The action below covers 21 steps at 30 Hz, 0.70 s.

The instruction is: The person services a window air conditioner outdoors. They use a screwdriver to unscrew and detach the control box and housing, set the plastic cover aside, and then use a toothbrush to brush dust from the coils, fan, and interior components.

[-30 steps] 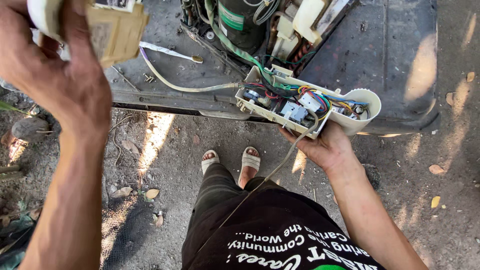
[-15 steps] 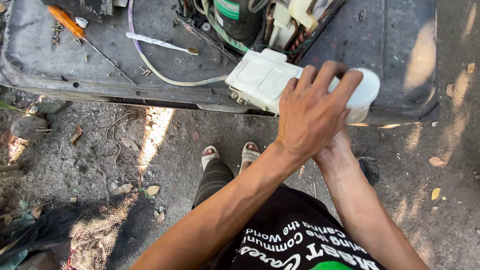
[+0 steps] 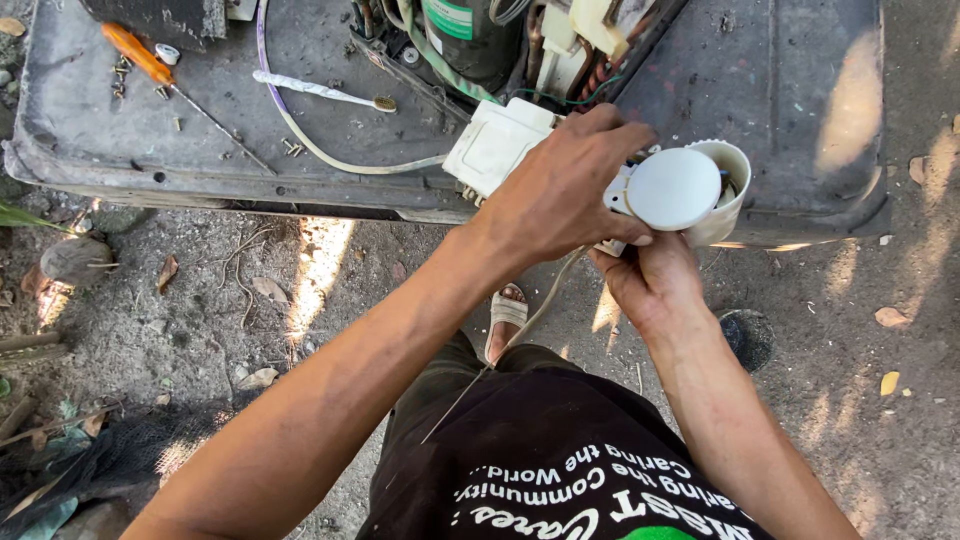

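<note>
The left hand [image 3: 565,185] lies clamped over the white plastic housing [image 3: 497,147], fingers curled past its far edge; the right hand [image 3: 650,280] grips it from beneath, thumb under the round cap [image 3: 675,188]. Seating it well probably needs even pressure and wires kept clear. The housing's long axis runs sideways, cap end rightward, at the dark metal tray [image 3: 800,120]'s near rim.

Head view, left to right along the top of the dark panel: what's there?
Orange-handled screwdriver → toothbrush → dark compressor → white plastic box → left hand on top of it → round white cap, with the right hand below it.
</note>
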### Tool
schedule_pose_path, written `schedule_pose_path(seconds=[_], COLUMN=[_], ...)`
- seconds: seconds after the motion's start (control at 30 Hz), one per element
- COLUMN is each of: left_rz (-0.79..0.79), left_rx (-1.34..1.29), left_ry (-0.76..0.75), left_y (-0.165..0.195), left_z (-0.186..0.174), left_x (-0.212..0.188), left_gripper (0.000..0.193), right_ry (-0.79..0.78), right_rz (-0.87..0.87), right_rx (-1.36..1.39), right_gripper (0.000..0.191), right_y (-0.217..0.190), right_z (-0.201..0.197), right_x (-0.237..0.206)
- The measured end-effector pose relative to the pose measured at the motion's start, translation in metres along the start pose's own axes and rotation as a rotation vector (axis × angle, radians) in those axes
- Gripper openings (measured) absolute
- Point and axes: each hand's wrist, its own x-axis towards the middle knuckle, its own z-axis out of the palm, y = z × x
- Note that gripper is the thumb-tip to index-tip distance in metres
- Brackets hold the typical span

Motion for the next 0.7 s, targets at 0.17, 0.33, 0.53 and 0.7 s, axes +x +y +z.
schedule_pose_path(seconds=[0.17, 0.33, 0.53, 0.7], left_rz=[-0.006, -0.012, 0.04, -0.064], left_rx=[-0.005, -0.171, -0.199, 0.02], left_ry=[-0.093, -0.199, -0.057, -0.293], left_y=[-0.009, -0.017, -0.004, -0.028], left_z=[-0.006, 0.001, 0.002, -0.041], left_x=[0.0, 0.007, 0.003, -0.006], left_gripper=[0.079, 0.071, 0.11, 0.136], right_ry=[-0.052, -0.137, 0.009, -0.008], right_rz=[0.0, 0.016, 0.051, 0.086], right_rx=[0.055, 0.072, 0.01, 0.165], right_gripper=[0.033, 0.033, 0.036, 0.035], right_y=[-0.001, -0.007, -0.014, -0.018], right_z=[0.001, 0.007, 0.011, 0.008], right_x=[-0.001, -0.002, -0.014, -0.003])
